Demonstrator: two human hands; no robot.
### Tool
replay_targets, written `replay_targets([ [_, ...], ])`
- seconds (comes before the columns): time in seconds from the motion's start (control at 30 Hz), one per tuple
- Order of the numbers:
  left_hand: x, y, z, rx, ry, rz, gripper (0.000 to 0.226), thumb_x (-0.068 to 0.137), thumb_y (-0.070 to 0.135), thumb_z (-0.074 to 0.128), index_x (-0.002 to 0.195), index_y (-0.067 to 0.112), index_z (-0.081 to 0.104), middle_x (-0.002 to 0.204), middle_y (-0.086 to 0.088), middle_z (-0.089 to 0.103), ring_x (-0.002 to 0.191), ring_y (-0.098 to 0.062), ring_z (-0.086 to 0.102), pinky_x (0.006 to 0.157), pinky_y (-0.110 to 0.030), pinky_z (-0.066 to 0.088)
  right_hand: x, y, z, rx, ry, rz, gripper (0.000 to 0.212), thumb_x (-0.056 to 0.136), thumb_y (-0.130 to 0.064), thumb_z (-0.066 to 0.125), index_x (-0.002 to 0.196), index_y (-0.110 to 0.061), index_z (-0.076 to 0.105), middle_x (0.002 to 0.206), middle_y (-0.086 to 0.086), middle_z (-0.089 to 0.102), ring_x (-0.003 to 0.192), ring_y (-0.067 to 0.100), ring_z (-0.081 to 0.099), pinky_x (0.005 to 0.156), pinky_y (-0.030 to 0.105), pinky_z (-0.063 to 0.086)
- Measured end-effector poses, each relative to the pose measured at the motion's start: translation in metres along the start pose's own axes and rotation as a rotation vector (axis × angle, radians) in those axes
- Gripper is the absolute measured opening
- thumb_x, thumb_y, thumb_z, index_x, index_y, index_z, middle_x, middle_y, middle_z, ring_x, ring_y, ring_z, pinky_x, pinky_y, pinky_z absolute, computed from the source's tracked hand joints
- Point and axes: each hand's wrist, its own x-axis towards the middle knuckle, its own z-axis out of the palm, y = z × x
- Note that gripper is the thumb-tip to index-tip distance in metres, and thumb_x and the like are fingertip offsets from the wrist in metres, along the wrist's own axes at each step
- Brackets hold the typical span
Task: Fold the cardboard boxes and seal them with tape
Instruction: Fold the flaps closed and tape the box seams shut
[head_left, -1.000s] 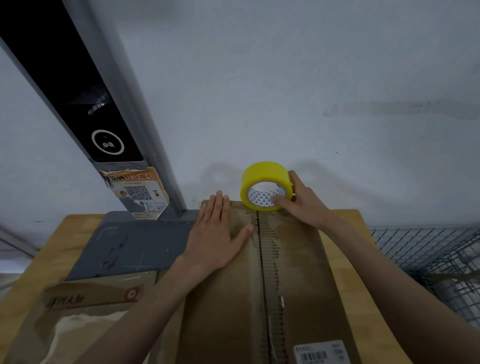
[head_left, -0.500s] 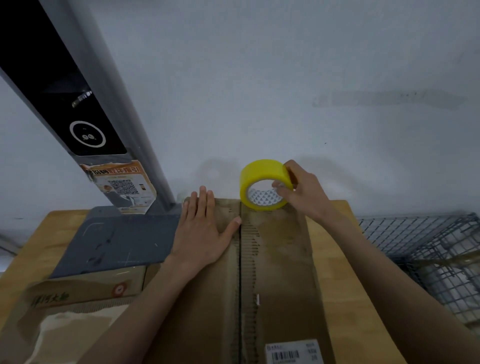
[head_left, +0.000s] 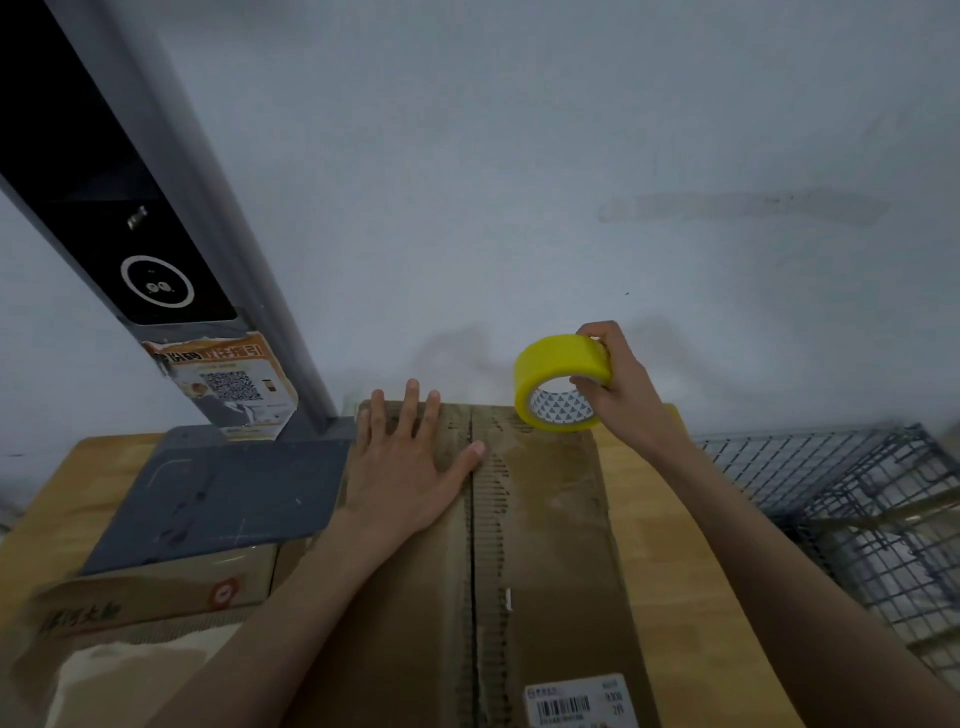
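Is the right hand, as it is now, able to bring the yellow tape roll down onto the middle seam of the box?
Probably yes. The right hand grips the yellow tape roll just right of the seam; the left hand lies flat left of it, leaving it free.

Left hand (head_left: 410, 462) flat, palm down, fingers straight and slightly spread, thumb angled out right. Right hand (head_left: 621, 387) raised farther forward, fingers curled over, thumb tucked beneath in a closed grip. Both forearms bare, extended forward.
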Motion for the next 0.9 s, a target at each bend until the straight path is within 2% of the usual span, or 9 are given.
replay_targets([
  [0.07, 0.004, 0.018, -0.002, -0.005, -0.008, -0.003, 0.101, 0.086, 0.083, 0.006, 0.160, 0.015, -0.006, 0.167, -0.004, -0.017, 0.154, -0.025, -0.017, 0.125, -0.041, -0.008, 0.000, 0.000, -0.001, 0.007, 0.000, 0.027, 0.034, 0.094, 0.005, 0.056, 0.116, -0.015, 0.040, 0.094, 0.024, 0.052, 0.072, 0.021, 0.050, 0.056, 0.024, 0.034],
  [0.13, 0.011, 0.038, 0.000, -0.044, -0.034, 0.033, 0.102, 0.089, 0.080, 0.010, 0.159, 0.009, -0.010, 0.166, -0.007, -0.019, 0.153, -0.020, -0.018, 0.125, -0.037, -0.009, 0.000, 0.000, -0.002, 0.024, -0.007, 0.041, 0.032, 0.093, 0.005, 0.055, 0.113, -0.014, 0.039, 0.094, 0.023, 0.053, 0.075, 0.023, 0.053, 0.060, 0.033, 0.038],
  [0.23, 0.019, 0.055, 0.008, -0.099, -0.051, 0.081, 0.103, 0.091, 0.080, 0.015, 0.158, 0.008, -0.014, 0.165, -0.007, -0.023, 0.152, -0.018, -0.021, 0.125, -0.036, -0.009, -0.004, 0.001, -0.003, 0.037, -0.018, 0.027, 0.033, 0.087, 0.000, 0.053, 0.113, -0.015, 0.041, 0.094, 0.020, 0.054, 0.084, 0.030, 0.056, 0.061, 0.040, 0.041],
  [0.33, 0.017, 0.051, 0.013, -0.093, -0.039, 0.089, 0.103, 0.090, 0.082, 0.014, 0.158, 0.009, -0.015, 0.164, -0.006, -0.026, 0.152, -0.017, -0.022, 0.125, -0.035, -0.010, -0.011, 0.011, 0.001, 0.082, 0.019, 0.085, 0.025, 0.093, -0.001, 0.058, 0.112, -0.010, 0.045, 0.097, 0.012, 0.061, 0.090, 0.016, 0.062, 0.068, 0.039, 0.047],
  [0.43, 0.014, 0.045, 0.013, -0.107, -0.026, 0.090, 0.103, 0.089, 0.082, 0.014, 0.158, 0.012, -0.016, 0.164, -0.004, -0.026, 0.152, -0.016, -0.022, 0.125, -0.035, -0.010, -0.013, 0.019, 0.009, 0.074, 0.024, 0.118, 0.016, 0.099, -0.010, 0.060, 0.105, -0.004, 0.047, 0.090, 0.014, 0.057, 0.084, 0.020, 0.058, 0.068, 0.038, 0.044],
  [0.53, 0.014, 0.044, 0.016, -0.101, -0.018, 0.107, 0.103, 0.087, 0.084, 0.012, 0.158, 0.015, -0.016, 0.164, -0.002, -0.026, 0.153, -0.018, -0.020, 0.125, -0.036, -0.009, -0.005, 0.017, 0.001, 0.008, 0.059, 0.037, 0.014, 0.097, -0.004, 0.059, 0.100, -0.011, 0.047, 0.080, 0.000, 0.051, 0.072, 0.008, 0.050, 0.061, 0.027, 0.037],
  [0.67, 0.017, 0.031, 0.015, -0.079, -0.032, 0.097, 0.099, 0.085, 0.087, 0.007, 0.159, 0.024, -0.016, 0.163, 0.002, -0.029, 0.152, -0.019, -0.021, 0.125, -0.039, -0.009, -0.002, 0.038, -0.038, -0.144, 0.221, 0.023, 0.035, 0.081, 0.017, 0.054, 0.110, -0.003, 0.057, 0.099, 0.011, 0.060, 0.088, 0.026, 0.054, 0.068, 0.031, 0.034],
  [0.77, 0.018, 0.033, 0.017, -0.049, -0.040, 0.112, 0.098, 0.085, 0.088, 0.006, 0.158, 0.027, -0.018, 0.163, 0.004, -0.030, 0.152, -0.020, -0.022, 0.125, -0.040, -0.009, -0.014, 0.067, -0.049, -0.269, 0.196, -0.005, 0.041, 0.072, 0.014, 0.047, 0.109, 0.001, 0.060, 0.105, 0.022, 0.061, 0.098, 0.041, 0.056, 0.074, 0.038, 0.040],
  [0.9, 0.017, 0.041, 0.021, -0.034, -0.028, 0.142, 0.089, 0.086, 0.086, 0.006, 0.156, 0.038, -0.019, 0.162, 0.002, -0.032, 0.152, -0.023, -0.023, 0.125, -0.042, -0.010, -0.030, 0.094, -0.033, -0.198, 0.185, 0.105, 0.042, 0.072, 0.007, 0.044, 0.109, -0.007, 0.059, 0.106, 0.014, 0.060, 0.099, 0.034, 0.054, 0.076, 0.039, 0.042],
])
